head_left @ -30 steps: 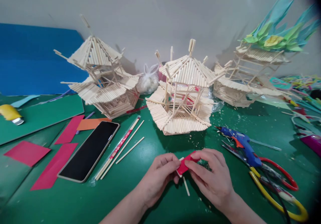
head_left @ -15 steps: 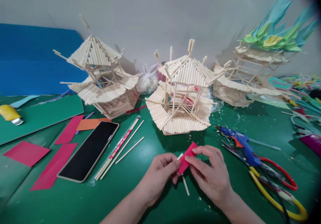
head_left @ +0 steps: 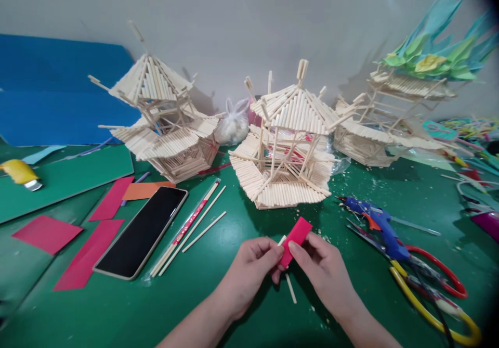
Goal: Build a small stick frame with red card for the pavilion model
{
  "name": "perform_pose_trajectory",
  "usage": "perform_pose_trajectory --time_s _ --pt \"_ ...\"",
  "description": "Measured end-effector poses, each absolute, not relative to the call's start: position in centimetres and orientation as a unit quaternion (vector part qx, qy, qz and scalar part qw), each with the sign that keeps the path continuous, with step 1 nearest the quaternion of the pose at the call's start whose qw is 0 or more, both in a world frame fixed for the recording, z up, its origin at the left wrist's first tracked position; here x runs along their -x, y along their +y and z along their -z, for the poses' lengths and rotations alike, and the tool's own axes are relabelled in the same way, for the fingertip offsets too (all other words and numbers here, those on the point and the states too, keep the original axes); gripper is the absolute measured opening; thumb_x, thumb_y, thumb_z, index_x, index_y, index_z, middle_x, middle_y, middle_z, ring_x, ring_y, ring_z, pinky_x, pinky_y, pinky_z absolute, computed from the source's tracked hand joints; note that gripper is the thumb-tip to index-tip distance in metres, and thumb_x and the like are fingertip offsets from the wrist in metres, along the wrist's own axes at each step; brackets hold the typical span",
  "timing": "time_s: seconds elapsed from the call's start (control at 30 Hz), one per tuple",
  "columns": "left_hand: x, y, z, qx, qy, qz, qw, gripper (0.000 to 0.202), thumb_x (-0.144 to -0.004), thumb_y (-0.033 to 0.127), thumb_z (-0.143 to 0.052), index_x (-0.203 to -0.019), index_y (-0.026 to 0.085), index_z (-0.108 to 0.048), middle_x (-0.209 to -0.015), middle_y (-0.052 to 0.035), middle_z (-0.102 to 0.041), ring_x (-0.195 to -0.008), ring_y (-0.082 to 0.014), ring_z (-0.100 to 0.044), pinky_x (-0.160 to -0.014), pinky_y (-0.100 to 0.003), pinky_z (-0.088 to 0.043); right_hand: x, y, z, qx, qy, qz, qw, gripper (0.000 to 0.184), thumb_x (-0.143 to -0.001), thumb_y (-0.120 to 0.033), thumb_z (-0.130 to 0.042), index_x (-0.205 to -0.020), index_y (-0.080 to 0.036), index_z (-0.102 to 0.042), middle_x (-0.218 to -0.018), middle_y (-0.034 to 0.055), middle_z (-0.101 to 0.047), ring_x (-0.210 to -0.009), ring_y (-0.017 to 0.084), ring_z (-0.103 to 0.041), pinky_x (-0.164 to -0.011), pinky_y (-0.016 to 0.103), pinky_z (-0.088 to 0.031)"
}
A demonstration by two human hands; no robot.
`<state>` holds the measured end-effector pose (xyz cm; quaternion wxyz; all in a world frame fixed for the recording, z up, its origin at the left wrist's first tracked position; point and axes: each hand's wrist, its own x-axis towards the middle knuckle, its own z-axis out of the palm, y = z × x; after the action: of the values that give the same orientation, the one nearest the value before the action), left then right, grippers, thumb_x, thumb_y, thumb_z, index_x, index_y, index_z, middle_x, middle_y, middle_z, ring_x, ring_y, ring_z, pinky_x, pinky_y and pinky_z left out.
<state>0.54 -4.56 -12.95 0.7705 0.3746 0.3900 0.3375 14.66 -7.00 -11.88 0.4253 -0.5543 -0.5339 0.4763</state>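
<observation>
A folded red paper strip (head_left: 299, 231) is pinched between both hands above the green table, in front of the middle stick pavilion (head_left: 292, 192). My left hand (head_left: 253, 270) is closed on its lower left end, thumb on top. A pale wooden stick end (head_left: 281, 240) shows beside that thumb. Below the fingers a thin wooden stick (head_left: 291, 288) points toward me; whether both pieces are one stick I cannot tell. My right hand (head_left: 327, 270) is closed on the paper's right side, thumb on its face and fingers behind it.
At left lie a phone (head_left: 142, 233), red paper pieces (head_left: 89, 254), chopsticks (head_left: 187, 228) and a yellow cutter (head_left: 19, 174). A blue glue gun (head_left: 384, 223) and scissors (head_left: 432, 317) lie at right. More stick pavilions (head_left: 163, 140) stand behind, near the wall.
My right hand's fingers have moved from the paper's front edge to behind it, thumb now pressing its face. The strip shows more of its flat side. The view has shifted slightly.
</observation>
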Motion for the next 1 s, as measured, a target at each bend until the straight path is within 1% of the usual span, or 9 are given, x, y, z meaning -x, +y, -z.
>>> perform_pose_trajectory --time_s 0.3,0.47,0.63,0.8,1.0 --pt "-0.68 -4.71 12.77 -0.403 0.380 -0.313 0.772 0.028 -0.076 0.034 -0.054 -0.065 0.009 -0.058 -0.061 -0.0028 -0.055 -0.049 -0.0076 -0.043 -0.050 -0.022 -0.032 -14.67 -6.87 12.25 0.570 -0.507 -0.452 0.462 0.016 -0.077 -0.031 -0.056 -0.070 -0.017 -0.059 -0.060 -0.0014 -0.058 -0.053 0.011 -0.052 -0.049 0.018 -0.041" --pt "-0.93 -4.92 12.79 -0.438 0.411 -0.290 0.745 0.025 -0.064 0.030 -0.067 -0.072 0.008 -0.058 -0.057 0.0018 -0.050 -0.050 -0.0068 -0.039 -0.049 -0.021 -0.030 -14.25 -6.91 12.12 0.580 -0.476 -0.439 0.495 0.015 -0.076 -0.030 -0.057 -0.068 -0.017 -0.059 -0.062 -0.0014 -0.059 -0.054 0.010 -0.052 -0.050 0.017 -0.041" --pt "-1.08 -5.04 12.75 -0.448 0.406 -0.297 0.739 0.023 -0.068 0.031 -0.063 -0.065 0.009 -0.056 -0.054 0.0028 -0.048 -0.049 -0.0066 -0.039 -0.048 -0.020 -0.031 -14.13 -6.88 12.24 0.573 -0.466 -0.454 0.498 0.015 -0.078 -0.029 -0.056 -0.070 -0.017 -0.059 -0.063 -0.0018 -0.059 -0.055 0.010 -0.050 -0.051 0.017 -0.041" --pt "-0.88 -4.97 12.78 -0.451 0.407 -0.298 0.736 0.023 -0.069 0.031 -0.063 -0.065 0.009 -0.057 -0.055 0.0020 -0.050 -0.049 -0.0066 -0.040 -0.048 -0.020 -0.032 -14.09 -6.87 12.30 0.570 -0.466 -0.459 0.498 0.016 -0.078 -0.030 -0.056 -0.069 -0.017 -0.058 -0.059 -0.0027 -0.058 -0.054 0.009 -0.049 -0.051 0.017 -0.040" --pt "-0.96 -5.09 13.11 -0.412 0.364 -0.307 0.777 0.021 -0.063 0.026 -0.070 -0.071 0.009 -0.060 -0.058 0.0034 -0.049 -0.053 -0.0055 -0.039 -0.051 -0.018 -0.031 -14.05 -6.91 12.08 0.577 -0.447 -0.456 0.509 0.016 -0.077 -0.030 -0.057 -0.068 -0.017 -0.058 -0.060 -0.0026 -0.058 -0.053 0.009 -0.049 -0.051 0.017 -0.041"
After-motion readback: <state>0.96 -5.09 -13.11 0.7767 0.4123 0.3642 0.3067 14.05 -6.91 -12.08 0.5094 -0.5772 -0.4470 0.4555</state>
